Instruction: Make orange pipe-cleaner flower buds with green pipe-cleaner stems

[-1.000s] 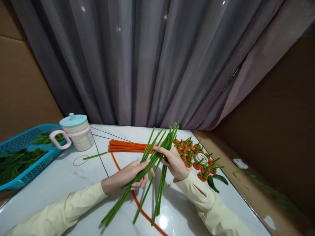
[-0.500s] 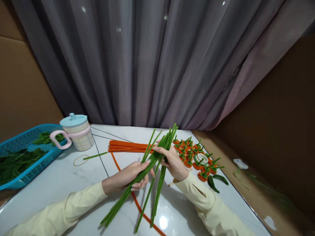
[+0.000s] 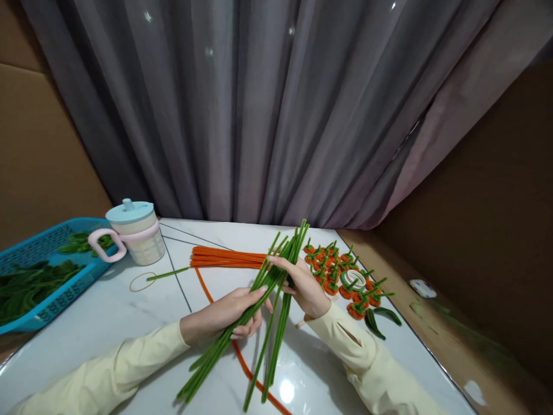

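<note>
Green pipe cleaners (image 3: 211, 360) lie in two crossing groups between my hands above the table. My left hand (image 3: 242, 311) is closed round the group that slants down to the left, its thumb on top. My right hand (image 3: 302, 282) grips the upper part, with more green stems hanging down below it. Behind them lies a bundle of orange pipe cleaners (image 3: 228, 257); its right end is hidden by my right hand. A single orange pipe cleaner (image 3: 242, 362) curves beneath the green ones.
Several small orange pumpkin-like pieces with green stems (image 3: 330, 285) stand on the right around a tape roll (image 3: 355, 280). Two dark green leaves (image 3: 375, 324) lie near them. On the left are a lidded cup (image 3: 144, 242), a rubber band (image 3: 137, 286) and a blue basket (image 3: 75, 294) of green leaves.
Some green pipe cleaners have shifted within my grip; a few loose ones at the top and bottom sit closer to the others. Both hands stay almost in place.
</note>
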Tool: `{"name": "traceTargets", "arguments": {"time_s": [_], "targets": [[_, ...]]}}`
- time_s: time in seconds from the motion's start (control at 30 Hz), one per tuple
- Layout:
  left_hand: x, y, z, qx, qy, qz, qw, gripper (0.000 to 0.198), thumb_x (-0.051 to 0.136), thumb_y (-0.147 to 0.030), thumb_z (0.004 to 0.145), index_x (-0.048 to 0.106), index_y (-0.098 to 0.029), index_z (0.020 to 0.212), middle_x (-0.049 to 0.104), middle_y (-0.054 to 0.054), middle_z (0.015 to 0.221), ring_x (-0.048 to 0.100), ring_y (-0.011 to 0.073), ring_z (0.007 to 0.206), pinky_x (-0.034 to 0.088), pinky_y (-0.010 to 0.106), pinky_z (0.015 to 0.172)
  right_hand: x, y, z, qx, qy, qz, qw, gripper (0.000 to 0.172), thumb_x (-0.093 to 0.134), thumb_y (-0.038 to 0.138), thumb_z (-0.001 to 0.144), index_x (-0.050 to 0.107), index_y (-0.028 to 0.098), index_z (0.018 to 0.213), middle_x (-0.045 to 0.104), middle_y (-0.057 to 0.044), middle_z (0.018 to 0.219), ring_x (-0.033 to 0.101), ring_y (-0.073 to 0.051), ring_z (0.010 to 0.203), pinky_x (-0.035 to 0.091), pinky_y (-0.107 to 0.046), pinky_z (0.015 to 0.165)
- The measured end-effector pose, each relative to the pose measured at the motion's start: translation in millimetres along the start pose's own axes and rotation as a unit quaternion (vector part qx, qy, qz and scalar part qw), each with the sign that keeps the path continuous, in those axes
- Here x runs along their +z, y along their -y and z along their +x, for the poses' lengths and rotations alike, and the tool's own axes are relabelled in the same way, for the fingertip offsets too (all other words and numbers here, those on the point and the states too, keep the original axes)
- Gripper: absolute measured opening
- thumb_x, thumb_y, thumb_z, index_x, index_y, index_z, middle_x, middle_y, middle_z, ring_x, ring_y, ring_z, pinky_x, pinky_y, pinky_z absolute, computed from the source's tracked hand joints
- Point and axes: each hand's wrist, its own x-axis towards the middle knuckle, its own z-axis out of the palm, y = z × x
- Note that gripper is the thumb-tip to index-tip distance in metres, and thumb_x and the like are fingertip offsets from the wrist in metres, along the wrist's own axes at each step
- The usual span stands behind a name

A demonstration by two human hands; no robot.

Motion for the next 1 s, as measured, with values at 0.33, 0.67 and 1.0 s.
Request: {"name": "traceTargets", "arguments": {"time_s": [0.33,0.67,1.0], "targets": [[9.7,6,-4,0.051,-0.034,0.125,0.99,0.036,0.062,-0.048,0.078,0.053,-0.015,0.091,0.046,-0.003,0.068,0.042,0.0095,0.058,0.035,0.022,0.053,12,-7,-10,0.02,-0.05,0.058,0.997,0.029,0.076,0.032,0.063,0.053,0.017,0.07,0.048,0.005,0.062,0.043,-0.008,0.054,0.033,-0.019,0.044],[8.3,-14,-16,-0.064,0.053,-0.033,0.996,0.035,0.066,-0.043,0.075,0.039,-0.021,0.076,0.025,-0.012,0.052,0.018,0.0041,0.041,0.027,0.018,0.044,5,1,-2,0.02,-0.007,0.138,0.99,0.023,0.072,0.035,0.068,0.065,0.014,0.07,0.066,-0.004,0.074,0.061,-0.016,0.076,0.047,-0.024,0.066],[-75.5,-17,14,0.221,-0.117,0.625,0.739,0.028,0.04,-0.04,0.092,0.054,-0.019,0.079,0.051,0.001,0.063,0.046,0.0144,0.051,0.031,0.024,0.051,-37,-4,-14,0.125,-0.023,0.061,0.99,0.016,0.073,0.027,0.066,0.066,0.014,0.074,0.069,-0.008,0.087,0.065,-0.018,0.083,0.051,-0.031,0.081]]}}
